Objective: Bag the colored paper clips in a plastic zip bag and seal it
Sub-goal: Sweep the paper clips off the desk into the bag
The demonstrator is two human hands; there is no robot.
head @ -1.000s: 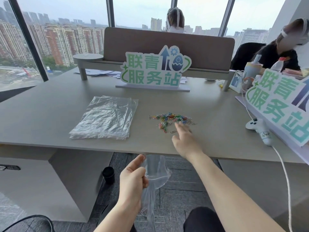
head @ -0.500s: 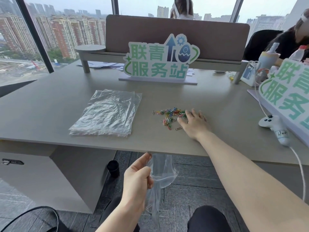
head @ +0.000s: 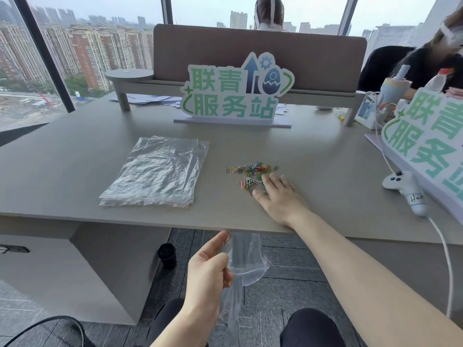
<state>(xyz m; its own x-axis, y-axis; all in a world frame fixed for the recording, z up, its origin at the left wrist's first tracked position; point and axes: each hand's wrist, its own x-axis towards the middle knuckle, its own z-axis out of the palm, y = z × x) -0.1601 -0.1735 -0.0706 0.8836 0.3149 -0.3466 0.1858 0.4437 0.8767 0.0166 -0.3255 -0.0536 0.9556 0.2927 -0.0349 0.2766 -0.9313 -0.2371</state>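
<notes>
The colored paper clips (head: 251, 172) lie in a loose scatter on the desk (head: 75, 171), a little right of its middle and near the front edge, none of them bagged yet. The right hand (head: 276, 196) rests flat on the desk at about four o'clock from the pile, fingers spread apart, the fingertips (head: 265, 177) touching the nearest clips and the thumb lying out toward nine o'clock; it grips nothing so far. Below the desk edge, at roughly six o'clock from the clips, the left hand (head: 210, 274) is pinched together on the lip of a clear zip bag (head: 246, 261), whose mouth gapes upward while the rest hangs limp toward the floor. To my eye the step in hand is gathering the clips, and it would go best by cupping the fingers round the far side of the pile and raking it toward the edge in one sweep, with the bag's mouth brought up just under the edge and held wide, so clips drop in rather than onto the floor. A stack of spare bags (head: 155, 171) sits at nine o'clock from the pile, well apart, and a green lettered sign (head: 235, 96) stands at twelve o'clock.
</notes>
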